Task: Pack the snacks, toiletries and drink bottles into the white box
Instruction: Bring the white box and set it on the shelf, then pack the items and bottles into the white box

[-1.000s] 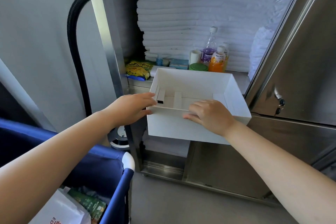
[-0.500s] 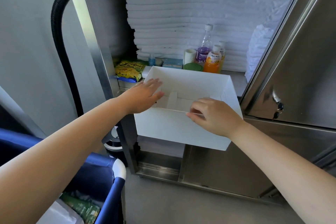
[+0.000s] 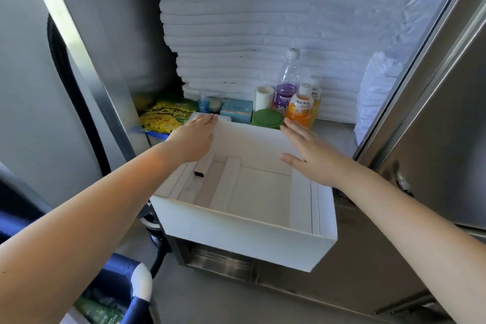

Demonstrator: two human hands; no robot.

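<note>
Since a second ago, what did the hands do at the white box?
Both hands left the near rim of the white box and reached forward: left hand to its far left corner, right hand flat over its far right side. Box, drink bottles and chips bag stayed put.

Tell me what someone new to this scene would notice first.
The big open white box sits front and centre, with the left hand and right hand spread open over its far corners. Behind it rises a tall stack of folded white towels. At the stack's foot, colour stands out: a yellow banana chips bag at left and an orange Mogu Mogu bottle at right.
</note>
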